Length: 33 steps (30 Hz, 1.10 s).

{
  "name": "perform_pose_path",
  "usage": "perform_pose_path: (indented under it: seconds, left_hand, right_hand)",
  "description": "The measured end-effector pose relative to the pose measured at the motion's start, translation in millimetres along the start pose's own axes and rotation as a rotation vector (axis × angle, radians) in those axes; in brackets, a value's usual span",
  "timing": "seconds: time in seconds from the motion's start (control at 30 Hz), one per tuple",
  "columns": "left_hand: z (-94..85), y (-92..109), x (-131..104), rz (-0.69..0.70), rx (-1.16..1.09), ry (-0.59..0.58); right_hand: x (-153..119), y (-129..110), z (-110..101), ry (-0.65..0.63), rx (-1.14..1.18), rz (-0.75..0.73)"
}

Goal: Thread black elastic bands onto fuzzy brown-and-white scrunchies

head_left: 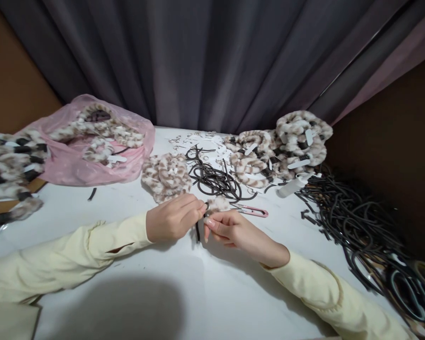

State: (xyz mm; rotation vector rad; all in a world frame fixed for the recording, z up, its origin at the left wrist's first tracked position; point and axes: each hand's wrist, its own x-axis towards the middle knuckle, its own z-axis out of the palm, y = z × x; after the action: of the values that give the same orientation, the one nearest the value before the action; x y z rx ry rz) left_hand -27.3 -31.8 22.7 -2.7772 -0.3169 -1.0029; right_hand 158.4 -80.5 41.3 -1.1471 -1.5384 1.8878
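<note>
My left hand (177, 216) is closed, its fingertips pinching a short black cord (198, 232) whose end hangs below. Close against it, my right hand (233, 229) is also closed, thumb and finger pressed together at the same cord. What lies right between the fingertips is partly hidden. Just behind the hands rests a small piece of spotted plush (217, 204). Pink-handled thread snips (251, 210) lie beyond my right hand. A stack of spotted plush pieces (166, 174) sits behind my left hand.
A loose heap of black cords (216, 179) lies mid-table, with small metal bits (198, 139) behind. Tagged plush rings (301, 141) and a white bottle (293, 185) stand right of it. More black cords (357, 226) cover the right edge. A pink bag (92, 172) holds plush at left.
</note>
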Motion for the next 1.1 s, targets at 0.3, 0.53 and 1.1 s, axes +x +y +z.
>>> perform_pose_path:
  seconds: [0.3,0.53,1.1]
  left_hand:
    - [2.0,2.2,0.8,0.033,0.106,-0.042]
    - [4.4,4.4,-2.0,-0.024,-0.056,-0.223]
    - [-3.7,11.6,4.1,0.213,-0.052,-0.224]
  right_hand:
    - [-6.3,-8.0,-3.9,0.139,-0.574,-0.105]
    - [-10.0,-4.4,-2.5,0.428,-1.222,-0.495]
    - [-5.4,-23.4,-14.6,0.109,-0.240,0.053]
